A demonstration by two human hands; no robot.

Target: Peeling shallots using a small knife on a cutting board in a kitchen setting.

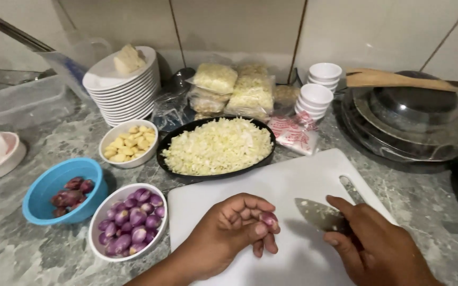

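Left hand point(229, 233) curled, pinching a small peeled shallot point(267, 217), glossy purple-pink, over the near-centre of the white cutting board point(298, 182). Right hand point(369, 243) closed around a knife point(319, 214), blade pointing left, just beside the shallot. White bowl of shallots point(130, 221) left.

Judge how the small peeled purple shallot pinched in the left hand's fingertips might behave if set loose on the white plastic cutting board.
The small peeled purple shallot looks rounded, so it would probably roll. Its glossy skin suggests it may slip from the left hand. It seems light, easily nudged across the white plastic cutting board.
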